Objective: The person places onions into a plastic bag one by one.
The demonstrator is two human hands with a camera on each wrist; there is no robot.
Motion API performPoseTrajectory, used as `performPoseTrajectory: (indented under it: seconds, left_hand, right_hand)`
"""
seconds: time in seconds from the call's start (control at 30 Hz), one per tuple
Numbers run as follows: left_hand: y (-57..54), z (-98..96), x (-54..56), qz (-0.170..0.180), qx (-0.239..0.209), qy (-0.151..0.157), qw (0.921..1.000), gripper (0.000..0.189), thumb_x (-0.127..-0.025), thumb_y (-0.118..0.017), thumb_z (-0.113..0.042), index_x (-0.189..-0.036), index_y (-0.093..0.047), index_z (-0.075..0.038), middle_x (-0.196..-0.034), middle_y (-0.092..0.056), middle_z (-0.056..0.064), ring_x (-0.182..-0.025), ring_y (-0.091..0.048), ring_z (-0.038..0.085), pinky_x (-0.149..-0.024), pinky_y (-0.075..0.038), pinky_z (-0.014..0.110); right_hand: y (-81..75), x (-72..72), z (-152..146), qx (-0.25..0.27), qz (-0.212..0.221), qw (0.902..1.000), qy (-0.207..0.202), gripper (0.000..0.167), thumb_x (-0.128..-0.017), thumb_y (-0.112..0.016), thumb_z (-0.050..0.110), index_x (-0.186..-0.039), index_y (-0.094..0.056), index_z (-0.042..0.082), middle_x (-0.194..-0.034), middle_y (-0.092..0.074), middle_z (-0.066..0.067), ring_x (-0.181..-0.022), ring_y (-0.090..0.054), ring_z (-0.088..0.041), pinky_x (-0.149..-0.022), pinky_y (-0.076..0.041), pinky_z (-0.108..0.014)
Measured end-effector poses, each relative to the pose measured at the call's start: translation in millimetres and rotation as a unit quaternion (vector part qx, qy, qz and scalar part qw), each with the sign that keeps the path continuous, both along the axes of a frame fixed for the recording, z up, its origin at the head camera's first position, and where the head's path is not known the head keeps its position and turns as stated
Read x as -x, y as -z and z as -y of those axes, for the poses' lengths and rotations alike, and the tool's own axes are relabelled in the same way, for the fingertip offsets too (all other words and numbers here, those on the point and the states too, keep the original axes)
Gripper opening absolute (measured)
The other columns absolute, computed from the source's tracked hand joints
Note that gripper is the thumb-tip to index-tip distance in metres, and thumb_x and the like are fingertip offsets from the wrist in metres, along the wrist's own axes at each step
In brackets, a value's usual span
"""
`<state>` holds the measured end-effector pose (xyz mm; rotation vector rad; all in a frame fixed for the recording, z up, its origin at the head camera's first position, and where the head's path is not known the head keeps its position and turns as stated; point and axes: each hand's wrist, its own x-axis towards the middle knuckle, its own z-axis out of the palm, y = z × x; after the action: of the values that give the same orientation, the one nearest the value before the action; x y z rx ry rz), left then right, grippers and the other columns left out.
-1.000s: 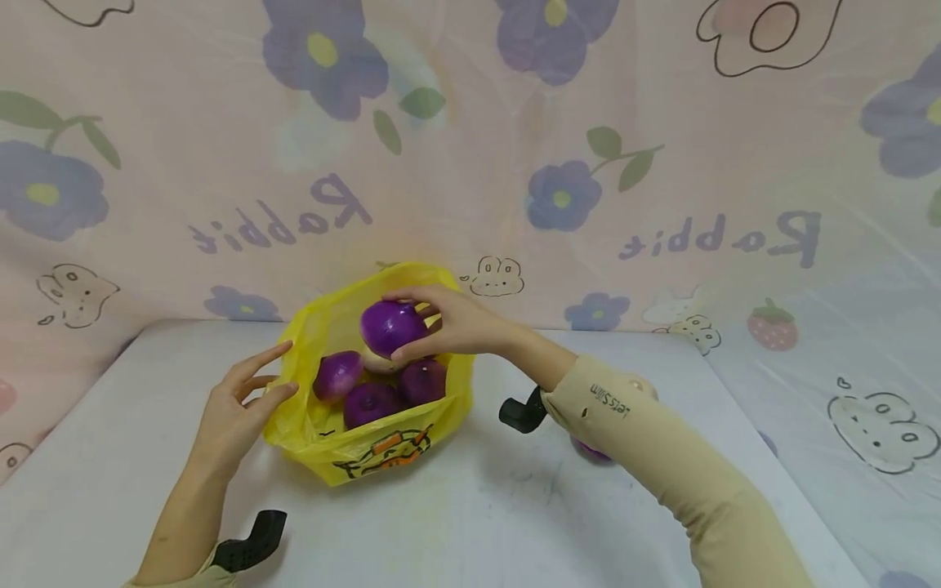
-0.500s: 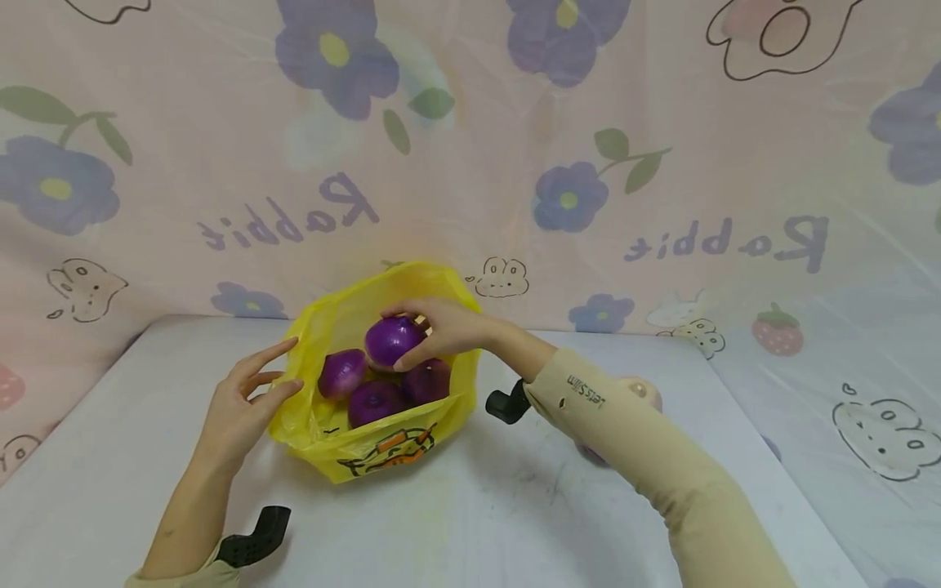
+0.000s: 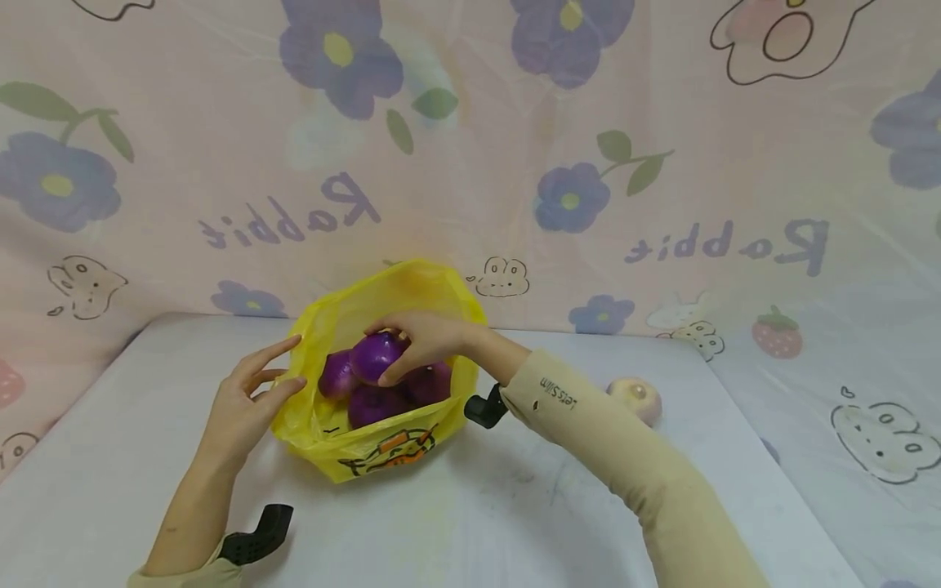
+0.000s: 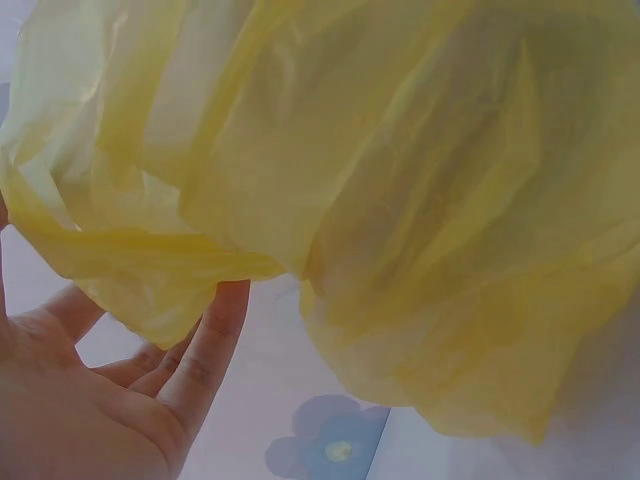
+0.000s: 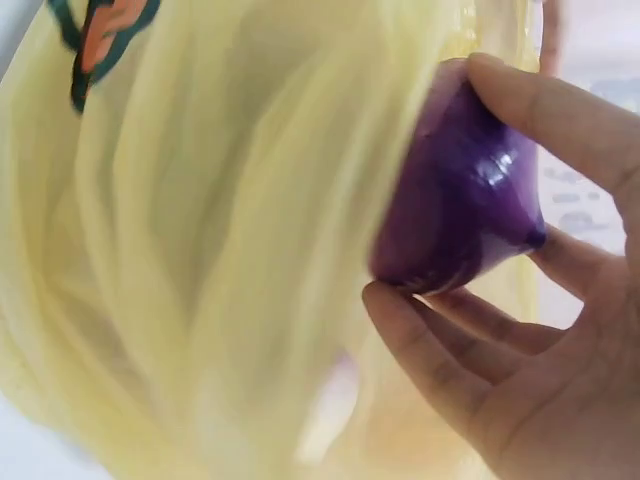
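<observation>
Yellow bag (image 3: pixel 323 452) on the white table (image 3: pixel 507 514), left of centre, mouth gaping upward, printed side near. Right hand (image 3: pixel 425 341) reaches into the mouth and grips a purple onion (image 3: pixel 377 358), thumb on the near side, fingers on the far side. This hold apparently leaves the underside free above the other onions (image 3: pixel 376 406); whether it touches them, cannot tell. Left hand (image 3: pixel 246 400), well apart from the right, has thumb and fingers spread, tips against the bag's left side; probably there to steady the thin plastic and hold the mouth wide.

Gripped onion: inside the bag mouth, above and among three others. Right wrist view shows its pointed tip facing the palm, so roughly rightward in the scene, I judge. Body nearly round; long axis hard to fix, seemingly along the tip line, with the opposite end behind plastic.

Pale onion (image 3: pixel 638 398) on the table, right, outside the bag, knob up.
</observation>
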<state>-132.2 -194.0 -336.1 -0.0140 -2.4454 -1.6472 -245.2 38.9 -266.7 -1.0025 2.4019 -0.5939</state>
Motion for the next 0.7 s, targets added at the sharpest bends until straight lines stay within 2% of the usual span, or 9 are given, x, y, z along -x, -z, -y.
performPoseTrajectory:
  seconds: [0.37, 0.6, 0.7]
  left_hand:
    - [0.1, 0.8, -0.4, -0.007, -0.006, 0.004, 0.9999, 0.052, -0.095, -0.060, -0.021, -0.144, -0.045, -0.015, -0.144, -0.036, 0.010, -0.103, -0.045, -0.001, -0.077, -0.046, 0.008]
    - [0.4, 0.5, -0.7, -0.009, 0.000, 0.005, 0.9999, 0.051, -0.095, -0.060, -0.020, -0.143, -0.045, -0.013, -0.145, -0.035, 0.011, -0.104, -0.044, 0.000, -0.077, -0.046, 0.008]
    - [1.1, 0.8, -0.8, -0.012, -0.003, 0.006, 0.9999, 0.051, -0.095, -0.059, -0.019, -0.143, -0.045, -0.012, -0.144, -0.036, 0.011, -0.103, -0.045, 0.000, -0.077, -0.046, 0.008]
  right_hand:
    - [3.7, -5.2, 19.4, 0.019, 0.021, 0.9987, -0.042, 0.073, -0.079, -0.078, 0.035, -0.142, -0.045, 0.020, -0.128, -0.054, 0.000, -0.113, -0.054, -0.015, -0.089, -0.049, -0.022]
    - [7.6, -11.7, 31.1, 0.008, 0.000, 0.9985, -0.055, 0.075, -0.079, -0.076, 0.043, -0.143, -0.044, 0.023, -0.131, -0.053, 0.001, -0.118, -0.053, -0.014, -0.094, -0.047, -0.026]
    - [11.7, -13.2, 34.5, 0.009, 0.006, 0.9983, -0.058, 0.075, -0.079, -0.076, 0.043, -0.144, -0.042, 0.024, -0.134, -0.052, 0.002, -0.119, -0.052, -0.014, -0.095, -0.046, -0.026]
